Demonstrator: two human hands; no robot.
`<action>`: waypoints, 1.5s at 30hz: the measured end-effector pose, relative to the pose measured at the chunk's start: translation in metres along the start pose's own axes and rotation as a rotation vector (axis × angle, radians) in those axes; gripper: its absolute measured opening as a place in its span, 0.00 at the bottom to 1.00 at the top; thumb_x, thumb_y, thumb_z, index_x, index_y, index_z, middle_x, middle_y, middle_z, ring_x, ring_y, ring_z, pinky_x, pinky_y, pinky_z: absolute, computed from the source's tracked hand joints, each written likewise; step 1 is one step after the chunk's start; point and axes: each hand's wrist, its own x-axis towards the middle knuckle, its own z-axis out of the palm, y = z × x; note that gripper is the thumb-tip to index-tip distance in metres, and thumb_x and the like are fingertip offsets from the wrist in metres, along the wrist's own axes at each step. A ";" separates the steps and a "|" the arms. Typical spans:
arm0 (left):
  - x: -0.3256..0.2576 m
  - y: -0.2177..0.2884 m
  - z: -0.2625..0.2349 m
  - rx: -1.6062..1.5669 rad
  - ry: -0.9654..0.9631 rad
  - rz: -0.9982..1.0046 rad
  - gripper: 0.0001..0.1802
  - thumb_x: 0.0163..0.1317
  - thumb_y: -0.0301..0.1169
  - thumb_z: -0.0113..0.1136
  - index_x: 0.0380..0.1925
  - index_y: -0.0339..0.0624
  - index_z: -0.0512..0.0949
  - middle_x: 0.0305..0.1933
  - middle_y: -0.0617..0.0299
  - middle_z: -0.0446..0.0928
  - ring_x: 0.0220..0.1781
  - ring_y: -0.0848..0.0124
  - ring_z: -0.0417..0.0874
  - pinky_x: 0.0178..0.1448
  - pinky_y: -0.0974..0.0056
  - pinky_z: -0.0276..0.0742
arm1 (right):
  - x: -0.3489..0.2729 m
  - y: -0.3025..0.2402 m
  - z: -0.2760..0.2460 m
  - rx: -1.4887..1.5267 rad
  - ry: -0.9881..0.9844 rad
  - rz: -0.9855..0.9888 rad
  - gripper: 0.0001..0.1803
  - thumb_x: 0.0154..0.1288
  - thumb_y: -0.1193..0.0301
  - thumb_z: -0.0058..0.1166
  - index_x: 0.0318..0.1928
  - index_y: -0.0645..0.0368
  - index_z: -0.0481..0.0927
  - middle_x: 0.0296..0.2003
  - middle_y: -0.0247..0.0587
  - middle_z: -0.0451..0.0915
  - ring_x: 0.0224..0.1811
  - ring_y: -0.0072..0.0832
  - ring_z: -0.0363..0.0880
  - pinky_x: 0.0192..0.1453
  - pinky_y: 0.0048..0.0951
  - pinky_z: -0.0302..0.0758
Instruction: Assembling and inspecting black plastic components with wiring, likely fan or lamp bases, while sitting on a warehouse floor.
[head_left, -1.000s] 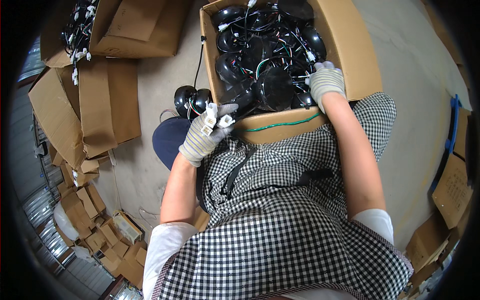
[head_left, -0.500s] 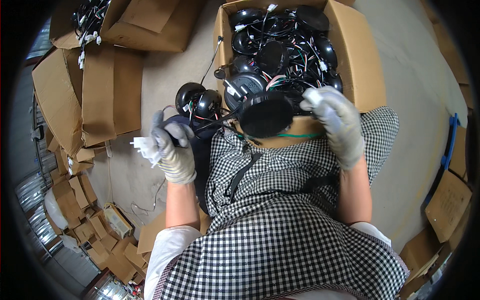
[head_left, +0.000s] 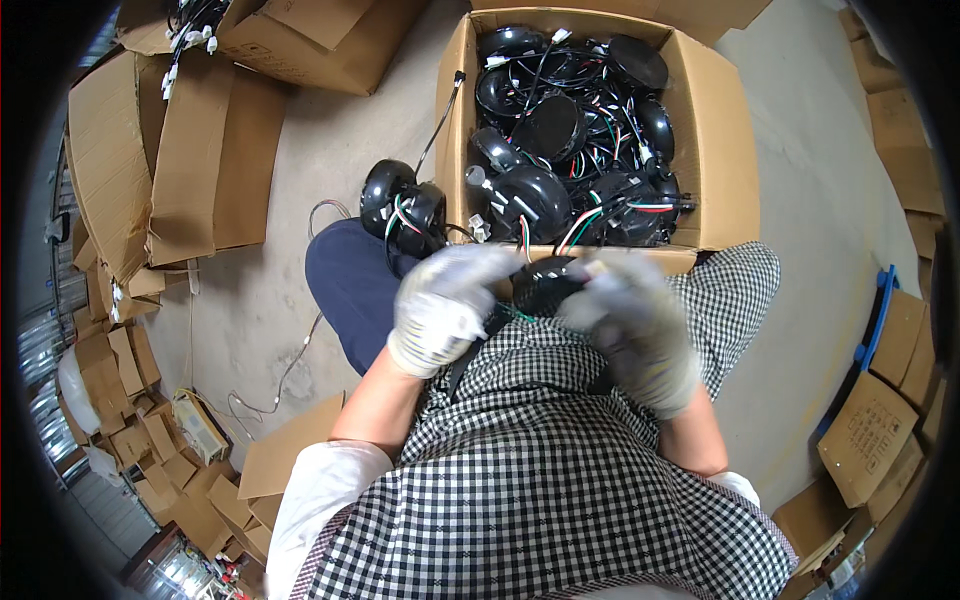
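Left hand [head_left: 440, 305], gloved, curled on the black round part [head_left: 545, 285] in the lap, just below the open box [head_left: 715, 130]; right hand [head_left: 640, 330] clamps its other side. Wires [head_left: 520, 315] between the hands could snag. Blurred.

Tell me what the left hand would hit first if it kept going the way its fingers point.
Likely the round black part held between both hands: the left hand points rightward at it and seems to touch it already. The right hand lies just beyond. Motion blur leaves contact uncertain.

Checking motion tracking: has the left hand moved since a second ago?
Yes. The left hand has swung right, from beside the cardboard box to below its near edge, meeting the right hand over the lap.
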 end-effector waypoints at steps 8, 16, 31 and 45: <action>0.005 -0.002 0.007 0.061 -0.398 -0.077 0.21 0.54 0.36 0.60 0.48 0.44 0.79 0.34 0.58 0.79 0.35 0.61 0.81 0.39 0.63 0.77 | -0.006 -0.004 0.018 0.381 -0.179 0.079 0.08 0.61 0.74 0.55 0.42 0.57 0.79 0.41 0.44 0.78 0.41 0.37 0.80 0.46 0.29 0.77; 0.006 0.002 0.010 -0.011 -0.170 -0.181 0.15 0.66 0.40 0.51 0.42 0.43 0.80 0.40 0.58 0.82 0.41 0.60 0.81 0.48 0.60 0.75 | -0.009 -0.002 -0.004 0.113 -0.163 0.416 0.14 0.69 0.65 0.48 0.34 0.64 0.79 0.22 0.38 0.76 0.21 0.25 0.74 0.26 0.25 0.69; 0.001 -0.015 0.015 0.290 -0.161 -0.041 0.09 0.62 0.32 0.55 0.40 0.43 0.78 0.29 0.53 0.76 0.28 0.54 0.78 0.31 0.54 0.71 | -0.009 -0.004 0.018 -0.914 -0.339 -0.003 0.13 0.60 0.65 0.51 0.43 0.55 0.77 0.23 0.33 0.73 0.21 0.27 0.75 0.21 0.33 0.68; 0.010 -0.013 0.016 0.263 -0.311 -0.113 0.12 0.63 0.31 0.52 0.46 0.40 0.75 0.25 0.50 0.76 0.26 0.54 0.79 0.30 0.55 0.73 | -0.011 0.017 0.025 -0.638 -0.396 0.117 0.10 0.62 0.63 0.49 0.39 0.52 0.77 0.25 0.35 0.76 0.24 0.33 0.78 0.23 0.35 0.70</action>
